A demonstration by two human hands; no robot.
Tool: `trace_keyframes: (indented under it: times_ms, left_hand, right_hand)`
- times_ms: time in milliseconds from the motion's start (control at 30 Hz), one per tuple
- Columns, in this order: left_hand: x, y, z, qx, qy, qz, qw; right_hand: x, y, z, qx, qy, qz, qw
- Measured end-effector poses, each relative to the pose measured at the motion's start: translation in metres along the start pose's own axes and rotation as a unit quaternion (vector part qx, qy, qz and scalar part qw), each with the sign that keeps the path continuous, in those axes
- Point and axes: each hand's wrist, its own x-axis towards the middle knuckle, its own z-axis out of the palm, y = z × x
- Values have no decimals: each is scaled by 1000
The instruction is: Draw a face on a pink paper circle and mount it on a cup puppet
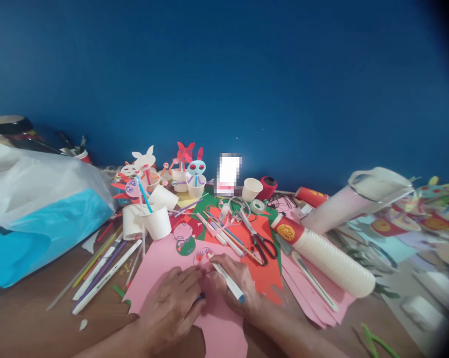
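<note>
My right hand (pixel 235 281) is closed around a white marker with a blue end (pixel 230 283), its tip side at a small pink paper face (pixel 202 256) with drawn eyes and lashes. My left hand (pixel 176 296) presses beside that face, fingers curled; a dark blue marker cap (pixel 199 297) shows between its thumb and forefinger. Both hands rest over a large pink paper sheet (pixel 153 261) with cut edges. Just beyond them lies a pink face cutout (pixel 183 232) on a green round piece. The marker's tip is hidden by my fingers.
Scissors (pixel 260 243) lie on orange paper (pixel 261 278), beside several pencils. Stacked paper cups (pixel 332 263) lie at right, near a tilted pitcher (pixel 358 196). White cups (pixel 155 221) with paper figures stand back left. Loose markers (pixel 107 276) and a plastic bag (pixel 49 214) are at left.
</note>
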Motion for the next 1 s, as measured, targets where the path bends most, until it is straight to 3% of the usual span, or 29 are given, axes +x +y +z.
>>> trace_keyframes:
  times_ms: [133,333,500,767,1000]
  left_hand:
    - [6,-2,-13,-48,-11,-13,999]
    - [4,2,-19,-61,-13,-37,997]
    - [-2,4,-14,-39,-50,-74,995]
    - [-7,-4,1,45,-15,26,999]
    - [-15,-11,19,56,-3,26,998]
  right_hand:
    - [2,-5,-8,-4,-26,-9,1000]
    - [0,1,-4,-10,7,-21,1000]
    - [1,1,-3,-9,14,-22,1000]
    - [-1,6,3,-15,7,-1,1000]
    - [2,2,-2,24,17,9,1000]
